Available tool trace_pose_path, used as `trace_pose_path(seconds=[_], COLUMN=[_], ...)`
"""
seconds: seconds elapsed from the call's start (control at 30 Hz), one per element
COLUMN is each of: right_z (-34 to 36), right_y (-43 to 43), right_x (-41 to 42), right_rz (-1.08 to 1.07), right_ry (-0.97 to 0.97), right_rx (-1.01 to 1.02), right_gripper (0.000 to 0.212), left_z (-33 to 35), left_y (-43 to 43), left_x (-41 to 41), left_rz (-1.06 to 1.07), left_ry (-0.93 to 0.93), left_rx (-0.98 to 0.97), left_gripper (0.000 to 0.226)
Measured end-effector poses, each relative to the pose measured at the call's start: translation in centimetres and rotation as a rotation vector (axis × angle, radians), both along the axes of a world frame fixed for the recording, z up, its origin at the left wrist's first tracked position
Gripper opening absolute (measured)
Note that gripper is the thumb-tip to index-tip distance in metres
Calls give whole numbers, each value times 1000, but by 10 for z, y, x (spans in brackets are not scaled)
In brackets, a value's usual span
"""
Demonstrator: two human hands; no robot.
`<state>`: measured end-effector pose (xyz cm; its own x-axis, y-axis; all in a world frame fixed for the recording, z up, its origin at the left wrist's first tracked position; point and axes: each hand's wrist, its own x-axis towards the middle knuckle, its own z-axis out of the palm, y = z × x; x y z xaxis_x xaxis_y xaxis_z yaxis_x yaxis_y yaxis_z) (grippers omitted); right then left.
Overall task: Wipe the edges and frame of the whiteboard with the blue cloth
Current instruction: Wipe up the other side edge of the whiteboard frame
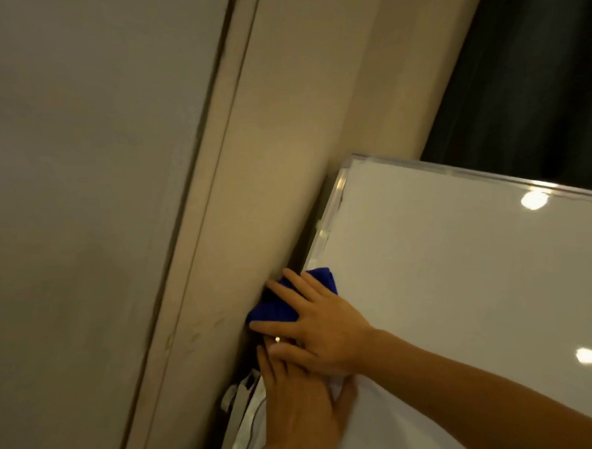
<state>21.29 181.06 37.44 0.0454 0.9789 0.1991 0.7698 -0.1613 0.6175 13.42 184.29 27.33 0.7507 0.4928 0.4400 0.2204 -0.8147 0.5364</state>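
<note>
The whiteboard (462, 284) leans tilted at the right, with a silver frame (334, 201) along its left and top edges. My right hand (320, 326) reaches in from the right and presses the bunched blue cloth (275, 307) onto the left frame edge, fingers spread over it. The cloth shows above and left of those fingers. Just below, my left hand (297, 402) comes up from the bottom and lies flat along the same edge, thumb on the board face. Its fingertips are tucked under my right hand.
A beige wall strip (267, 157) runs right beside the board's left edge, leaving a narrow dark gap. A grey panel (80, 201) fills the left. A dark curtain (537, 74) hangs behind the board's top edge. A white bracket (238, 395) sits by the lower frame.
</note>
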Motion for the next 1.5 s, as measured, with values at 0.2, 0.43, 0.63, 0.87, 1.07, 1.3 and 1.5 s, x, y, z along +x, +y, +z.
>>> trace_pose_path(seconds=[0.2, 0.43, 0.63, 0.87, 1.07, 1.3, 1.5], right_z=[13, 126, 57, 177, 196, 219, 232], right_y=[4, 2, -2, 2, 2, -21, -26], right_x=[18, 58, 45, 98, 115, 126, 124], right_rz=[87, -202, 77, -222, -133, -51, 79], right_ry=[-140, -198, -153, -139, -149, -77, -217], right_rx=[-12, 186, -69, 324, 323, 289, 143], right_gripper=[60, 64, 60, 64, 67, 51, 63], left_z=[4, 10, 25, 58, 132, 188, 184], left_y=[-10, -10, 6, 9, 18, 23, 30], left_x=[19, 29, 44, 75, 104, 141, 141], left_rz=[180, 171, 234, 220, 159, 105, 104], left_ry=[-158, -216, -246, -264, -276, -284, -300], left_rx=[22, 89, 275, 259, 300, 233, 276], left_gripper=[96, 98, 66, 57, 131, 116, 112])
